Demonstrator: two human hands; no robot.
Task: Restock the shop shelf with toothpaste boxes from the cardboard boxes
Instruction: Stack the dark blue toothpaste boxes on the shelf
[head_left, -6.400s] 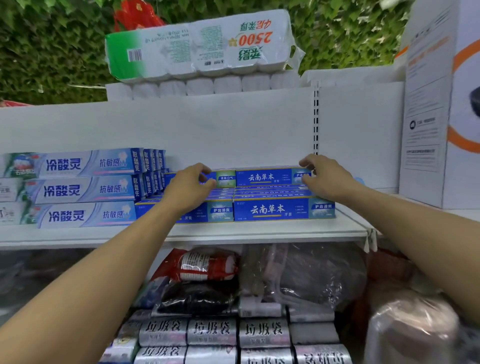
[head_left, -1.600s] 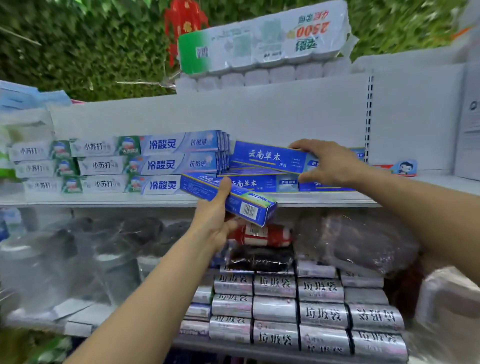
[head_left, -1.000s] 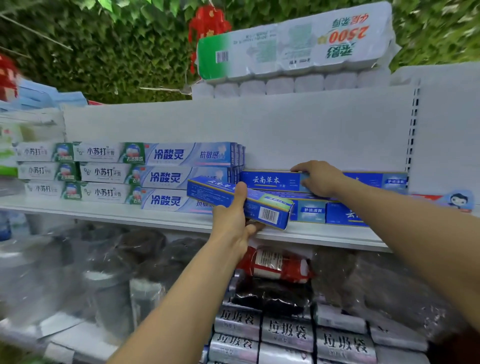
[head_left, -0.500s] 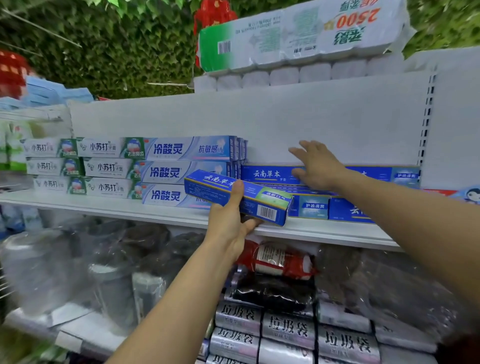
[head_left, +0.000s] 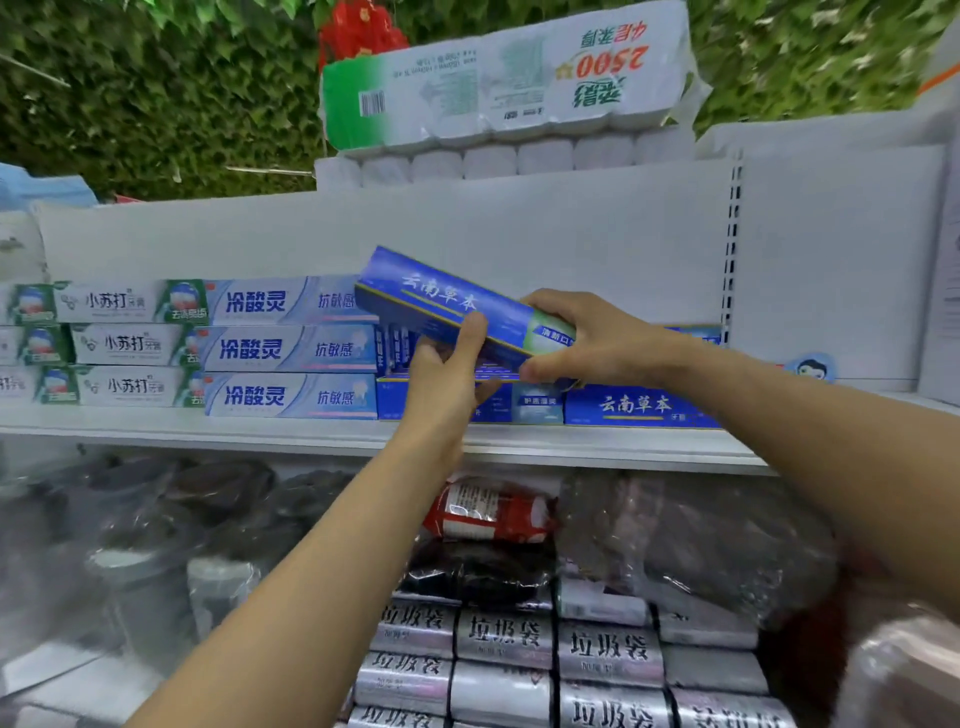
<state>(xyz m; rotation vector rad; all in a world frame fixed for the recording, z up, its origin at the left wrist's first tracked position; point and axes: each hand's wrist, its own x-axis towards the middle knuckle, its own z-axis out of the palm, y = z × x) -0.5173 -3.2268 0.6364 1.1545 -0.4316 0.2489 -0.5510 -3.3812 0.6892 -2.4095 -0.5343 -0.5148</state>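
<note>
**Head view: left hand (head_left: 441, 387) and right hand (head_left: 597, 340) both grip one box (head_left: 441, 299) over the shelf (head_left: 208, 431)**

At the far left of the frame we see white boxes (head_left: 119, 345) stacked three high on the shelf. Just right of them, pale boxes (head_left: 291, 348) are also stacked three high, faces toward us. A leaf wall (head_left: 130, 104) runs across the top of the frame behind them.

At mid frame our left hand reaches up from the lower left and holds the box near its middle. The thumb lies up the front face and the fingers curl beneath. The box is blue and tilted, its left end higher than its right. We hold it in the air in front of the white back panel, above the blue stack (head_left: 639, 408) that lies on the shelf at centre right. In our view its left end overlaps the top pale box.

Our right hand comes in from the right edge and clamps the box's right end, fingers curled over the top and thumb under.

At top centre a tissue pack (head_left: 509, 78) lies on top of the unit. Below the shelf, at centre, a red pack (head_left: 493, 512) rests over dark bags. Silver rolls (head_left: 504, 639) fill the bottom from centre to right.
</note>
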